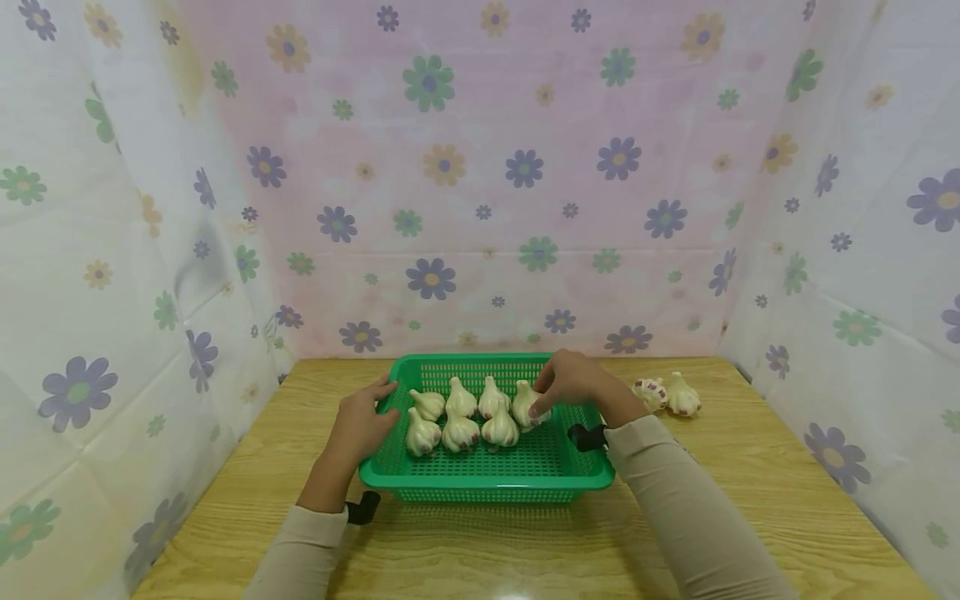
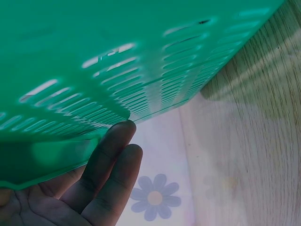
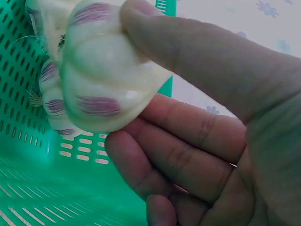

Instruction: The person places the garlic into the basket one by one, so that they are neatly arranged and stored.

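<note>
A green plastic basket (image 1: 487,482) with slotted walls holds several garlic bulbs (image 1: 461,433), pale with purple streaks, set in two rows. My left hand (image 1: 363,425) grips the basket's left rim; in the left wrist view its fingers (image 2: 113,162) lie against the outer wall under the rim. Over the right part of the basket, my right hand (image 1: 576,383) pinches a garlic bulb (image 3: 101,70) between thumb and fingers. That bulb is close beside other bulbs (image 3: 54,101) at the end of the rows, and the hand partly covers it in the head view.
Two more garlic bulbs (image 1: 683,396) lie on the wooden table (image 1: 480,550) to the right of the basket, partly behind my right forearm. Flower-patterned cloth (image 1: 480,208) stands behind the table and along both sides. A black wrist mount shows below each hand.
</note>
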